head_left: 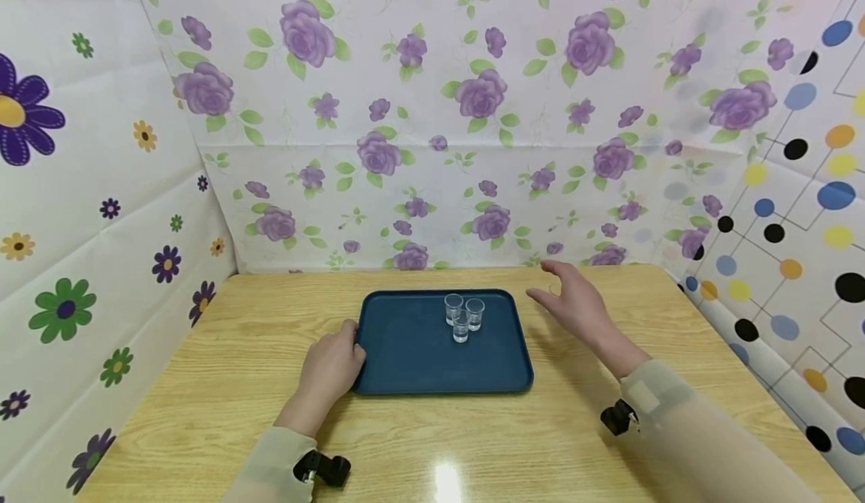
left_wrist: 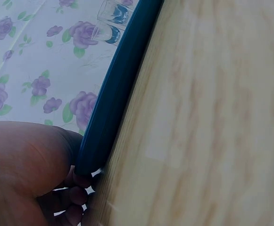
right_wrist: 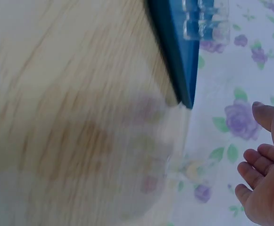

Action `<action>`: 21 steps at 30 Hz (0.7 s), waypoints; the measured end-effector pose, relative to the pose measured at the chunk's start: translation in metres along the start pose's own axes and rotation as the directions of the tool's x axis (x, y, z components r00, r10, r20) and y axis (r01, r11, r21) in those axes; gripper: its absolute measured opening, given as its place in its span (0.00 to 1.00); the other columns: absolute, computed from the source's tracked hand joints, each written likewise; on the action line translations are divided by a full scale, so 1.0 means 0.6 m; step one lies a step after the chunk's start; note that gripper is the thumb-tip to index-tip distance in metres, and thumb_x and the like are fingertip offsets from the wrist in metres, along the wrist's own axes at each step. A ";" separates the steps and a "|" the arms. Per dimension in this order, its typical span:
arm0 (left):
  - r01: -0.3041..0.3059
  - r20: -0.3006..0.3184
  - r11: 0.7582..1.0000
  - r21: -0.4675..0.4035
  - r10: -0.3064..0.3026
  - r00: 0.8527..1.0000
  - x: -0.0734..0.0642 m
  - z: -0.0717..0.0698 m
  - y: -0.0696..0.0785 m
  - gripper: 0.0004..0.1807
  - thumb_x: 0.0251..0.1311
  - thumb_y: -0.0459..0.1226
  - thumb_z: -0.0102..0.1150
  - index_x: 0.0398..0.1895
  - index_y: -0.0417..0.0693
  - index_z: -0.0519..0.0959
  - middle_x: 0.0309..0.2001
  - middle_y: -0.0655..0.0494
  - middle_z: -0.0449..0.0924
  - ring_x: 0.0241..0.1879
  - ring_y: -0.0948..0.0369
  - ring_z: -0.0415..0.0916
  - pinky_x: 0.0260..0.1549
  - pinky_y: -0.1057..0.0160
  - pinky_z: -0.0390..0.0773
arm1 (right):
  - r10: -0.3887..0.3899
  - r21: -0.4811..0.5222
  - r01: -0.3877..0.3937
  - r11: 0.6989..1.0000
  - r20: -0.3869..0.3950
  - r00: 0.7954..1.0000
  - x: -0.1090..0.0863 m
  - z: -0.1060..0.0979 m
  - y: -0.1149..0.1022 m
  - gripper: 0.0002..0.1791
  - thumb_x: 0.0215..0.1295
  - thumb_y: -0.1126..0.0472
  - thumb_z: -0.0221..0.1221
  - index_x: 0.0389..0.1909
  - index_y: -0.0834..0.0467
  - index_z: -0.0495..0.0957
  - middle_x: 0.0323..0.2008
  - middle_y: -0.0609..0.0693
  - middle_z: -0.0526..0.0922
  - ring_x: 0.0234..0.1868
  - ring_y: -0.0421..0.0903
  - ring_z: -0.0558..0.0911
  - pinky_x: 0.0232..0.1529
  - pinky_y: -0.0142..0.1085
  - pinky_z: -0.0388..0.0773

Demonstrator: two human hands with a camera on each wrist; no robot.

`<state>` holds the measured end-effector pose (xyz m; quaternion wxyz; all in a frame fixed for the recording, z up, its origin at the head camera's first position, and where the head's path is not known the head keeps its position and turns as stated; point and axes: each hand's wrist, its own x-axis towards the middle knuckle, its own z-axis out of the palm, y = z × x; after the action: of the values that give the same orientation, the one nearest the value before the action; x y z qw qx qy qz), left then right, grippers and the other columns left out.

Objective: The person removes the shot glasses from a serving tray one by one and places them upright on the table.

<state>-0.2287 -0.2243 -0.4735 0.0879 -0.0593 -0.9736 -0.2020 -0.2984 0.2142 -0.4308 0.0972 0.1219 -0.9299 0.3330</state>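
Note:
A dark blue rectangular tray (head_left: 412, 353) lies on the wooden table. Three small clear shot glasses (head_left: 461, 328) stand grouped toward its back right. At the tray's left edge my left hand (head_left: 331, 360) grips the rim, the thumb above and the curled fingers (left_wrist: 73, 195) at the underside. To the right of the tray, my right hand (head_left: 577, 304) hovers over the table with thumb and fingers spread apart. A faint clear glass (right_wrist: 191, 170) stands on the table near that hand; in the head view the hand mostly hides it.
The wooden table (head_left: 432, 443) reaches back to a floral cloth (head_left: 432, 112). Patterned cloths hang at the left (head_left: 101, 263) and right (head_left: 777, 225) sides. A black wrist mount (head_left: 618, 417) sits on the right sleeve, another (head_left: 324, 469) on the left.

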 end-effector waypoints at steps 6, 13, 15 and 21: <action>-0.010 -0.015 1.000 0.002 0.010 1.000 0.001 0.000 0.001 0.21 0.75 0.29 0.58 0.67 0.30 0.77 0.23 0.51 0.76 0.19 0.55 0.71 0.28 0.50 0.76 | -0.027 0.035 0.026 0.999 0.038 0.999 0.000 0.014 -0.030 0.42 0.80 0.47 0.67 0.85 0.60 0.63 0.80 0.63 0.70 0.80 0.65 0.67 0.73 0.65 0.68; -0.003 -0.014 1.000 0.004 0.004 1.000 0.002 0.000 0.000 0.20 0.74 0.29 0.58 0.66 0.30 0.77 0.24 0.49 0.77 0.20 0.55 0.72 0.31 0.48 0.77 | -0.051 0.090 0.043 0.995 0.091 0.995 -0.002 0.038 -0.052 0.43 0.79 0.46 0.67 0.86 0.58 0.63 0.80 0.61 0.70 0.81 0.64 0.67 0.75 0.64 0.67; -0.001 -0.011 1.000 0.006 0.001 1.000 0.001 0.000 0.000 0.20 0.74 0.29 0.58 0.66 0.30 0.77 0.24 0.49 0.78 0.20 0.55 0.73 0.31 0.48 0.77 | -0.059 0.100 0.049 0.994 0.103 0.993 -0.003 0.046 -0.055 0.43 0.79 0.46 0.67 0.86 0.57 0.63 0.80 0.61 0.70 0.81 0.63 0.68 0.75 0.64 0.67; 0.000 -0.013 1.000 0.008 0.000 1.000 0.000 0.001 0.001 0.21 0.74 0.29 0.58 0.66 0.29 0.77 0.25 0.48 0.79 0.21 0.54 0.73 0.31 0.47 0.78 | -0.086 0.143 0.066 0.988 0.141 0.986 -0.002 0.065 -0.067 0.43 0.79 0.48 0.68 0.87 0.56 0.63 0.81 0.59 0.70 0.81 0.62 0.68 0.76 0.62 0.67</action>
<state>-0.2288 -0.2233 -0.4736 0.0945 -0.0578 -0.9738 -0.1986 -0.2894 0.1591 -0.4370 0.0325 0.1881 -0.9041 0.3824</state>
